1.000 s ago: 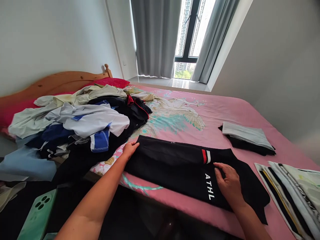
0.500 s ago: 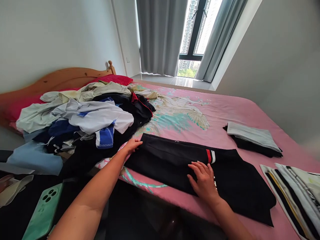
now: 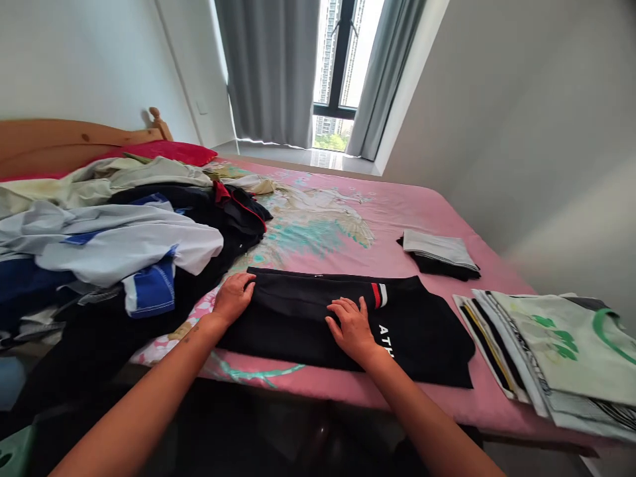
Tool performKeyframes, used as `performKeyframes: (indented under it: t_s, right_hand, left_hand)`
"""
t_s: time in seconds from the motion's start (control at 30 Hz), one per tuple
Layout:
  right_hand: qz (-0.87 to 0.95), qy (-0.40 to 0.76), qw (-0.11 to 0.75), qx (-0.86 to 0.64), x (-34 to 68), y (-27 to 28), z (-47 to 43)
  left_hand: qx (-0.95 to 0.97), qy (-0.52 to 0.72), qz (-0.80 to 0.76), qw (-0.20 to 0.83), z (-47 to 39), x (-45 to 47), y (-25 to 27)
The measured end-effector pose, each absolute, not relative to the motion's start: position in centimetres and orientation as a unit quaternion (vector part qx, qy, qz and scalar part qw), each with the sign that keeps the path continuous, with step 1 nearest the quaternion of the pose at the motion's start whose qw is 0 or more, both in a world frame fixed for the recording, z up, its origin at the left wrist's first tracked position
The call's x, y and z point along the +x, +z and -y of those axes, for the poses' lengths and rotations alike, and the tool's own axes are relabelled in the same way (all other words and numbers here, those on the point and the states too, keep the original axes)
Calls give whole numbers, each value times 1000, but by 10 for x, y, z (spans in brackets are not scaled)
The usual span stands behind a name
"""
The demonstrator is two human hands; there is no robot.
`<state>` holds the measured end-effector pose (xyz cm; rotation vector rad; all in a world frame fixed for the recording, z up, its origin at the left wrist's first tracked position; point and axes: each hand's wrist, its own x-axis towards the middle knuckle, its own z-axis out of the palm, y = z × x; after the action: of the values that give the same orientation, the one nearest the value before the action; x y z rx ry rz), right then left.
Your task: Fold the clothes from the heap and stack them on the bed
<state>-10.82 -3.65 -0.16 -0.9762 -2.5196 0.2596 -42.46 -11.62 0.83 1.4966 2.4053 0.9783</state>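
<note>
A black T-shirt (image 3: 293,324) lies folded lengthwise along the near edge of the bed, with a red and white stripe and the white letters "ATH" on it. At its left end rests my left hand (image 3: 233,298), fingers over the edge near the far corner and the thumb a little apart. My right hand (image 3: 352,324) lies on the middle of the shirt, left of the stripe, with its fingers spread. Part of the lettering is hidden by that hand and forearm.
A loose heap of clothes (image 3: 124,232) covers the left of the bed. On the right are a small folded grey and black stack (image 3: 440,248) and a larger stack of folded shirts (image 3: 546,338). A green phone (image 3: 17,450) shows at bottom left.
The view has swung right, so more of the folded shirt stack shows. My right hand has shifted left along the black T-shirt, uncovering letters. My left hand's fingers now lie farther over the edge.
</note>
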Motion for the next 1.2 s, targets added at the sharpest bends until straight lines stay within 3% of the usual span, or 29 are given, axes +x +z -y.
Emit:
performKeyframes:
  t_s: [0.17, 0.33, 0.57, 0.77, 0.83, 0.93, 1.07, 1.13, 1.2]
  right_hand:
    - [915, 104, 164, -352, -112, 6, 9]
    - [848, 126, 87, -507, -67, -10, -35]
    - [774, 143, 225, -575, 10, 5, -58]
    - [807, 149, 290, -493, -35, 20, -51]
    - [844, 156, 278, -430, -59, 14, -45]
    - [899, 163, 190, -360, -73, -1, -48]
    - [844, 143, 79, -511, -39, -20, -73]
    - [789, 122, 86, -596, -10, -23, -88]
    - [738, 131, 147, -645, 16, -21, -103]
  left_hand:
    - [621, 151, -769, 15, 102, -394, -14]
    - [608, 52, -791, 30, 106, -383, -32]
    - [609, 76, -789, 31, 93, -373, -9]
    - [726, 202, -655, 58, 38, -285, 2]
    - [737, 187, -647, 54, 23, -257, -6]
    - [715, 141, -684, 27, 15, -235, -24]
    - [696, 101, -711, 13, 17, -234, -41]
    - [697, 93, -711, 10, 17, -236, -44]
    - [698, 88, -711, 6, 16, -237, -45]
